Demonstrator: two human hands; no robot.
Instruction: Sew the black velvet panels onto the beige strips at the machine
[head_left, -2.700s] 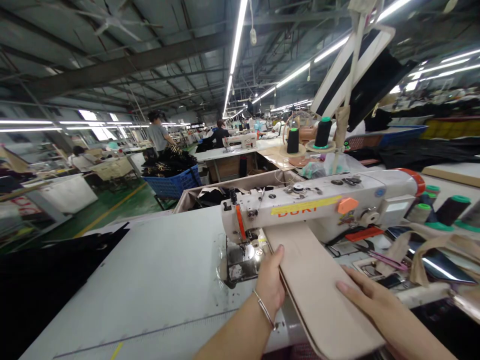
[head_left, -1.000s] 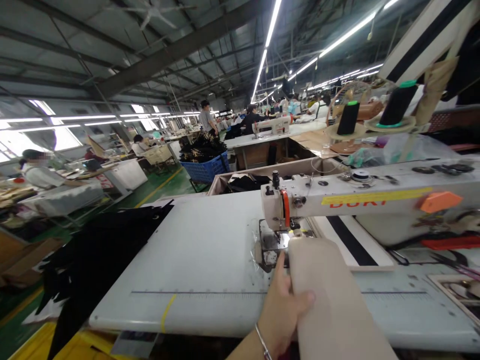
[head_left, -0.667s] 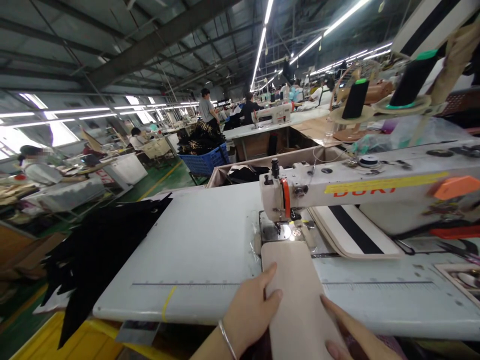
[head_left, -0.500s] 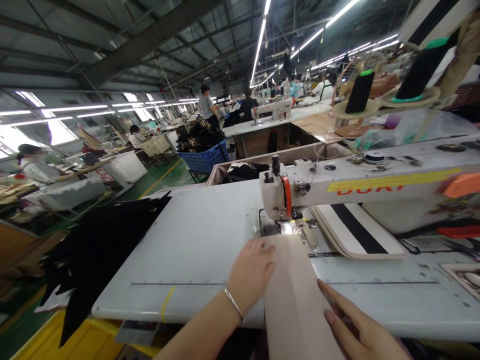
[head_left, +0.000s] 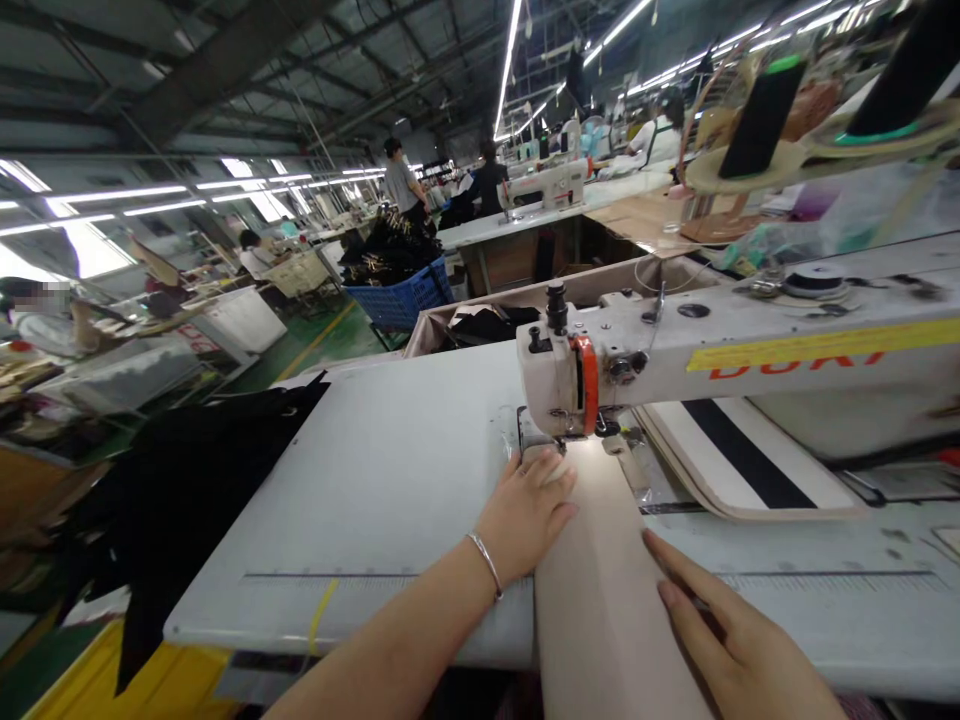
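Observation:
A long beige panel (head_left: 600, 560), leather-like in look, runs from under the presser-foot area of a white sewing machine (head_left: 555, 380) down over the table's front edge. My left hand (head_left: 529, 515), with a silver bangle at the wrist, lies flat on the panel's left side, fingers stretched towards the needle area. Along the panel's right edge, my right hand (head_left: 735, 620) rests with index finger and thumb apart, their tips touching that edge. The needle and the panel's far end are partly hidden by the machine head.
Beige pieces with a black stripe (head_left: 735, 450) lie stacked under the machine arm. Black fabric (head_left: 187, 490) drapes over the table's left side, above a yellow bin (head_left: 135, 670). Thread cones (head_left: 765, 120) stand back right. A blue crate (head_left: 397, 295) and several people are beyond.
The panel and both hands have moved slightly forward, and the panel's far end is now at the presser foot. The view has shifted a little.

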